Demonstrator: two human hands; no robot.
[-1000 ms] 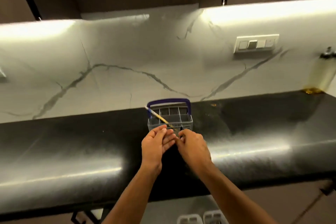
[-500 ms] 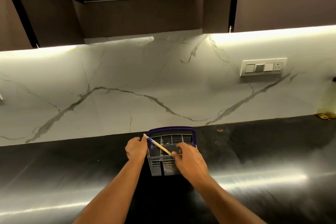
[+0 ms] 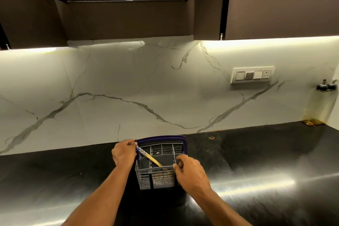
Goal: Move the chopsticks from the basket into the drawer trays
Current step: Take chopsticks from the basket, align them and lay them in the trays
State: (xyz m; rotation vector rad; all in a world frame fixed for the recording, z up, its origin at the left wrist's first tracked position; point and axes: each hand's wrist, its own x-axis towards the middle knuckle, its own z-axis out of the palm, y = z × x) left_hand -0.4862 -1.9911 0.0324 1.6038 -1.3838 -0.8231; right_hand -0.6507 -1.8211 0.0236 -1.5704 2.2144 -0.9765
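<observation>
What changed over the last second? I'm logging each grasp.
The left hand moved from in front of the basket to its left side and took the upper end of the chopsticks. The right hand moved to grip the right front corner. The basket stayed on the counter.

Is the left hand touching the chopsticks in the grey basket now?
Touching. The head view shows the left hand with fingers curled round the upper end of the chopsticks, which slant down into the basket; no gap shows.
</observation>
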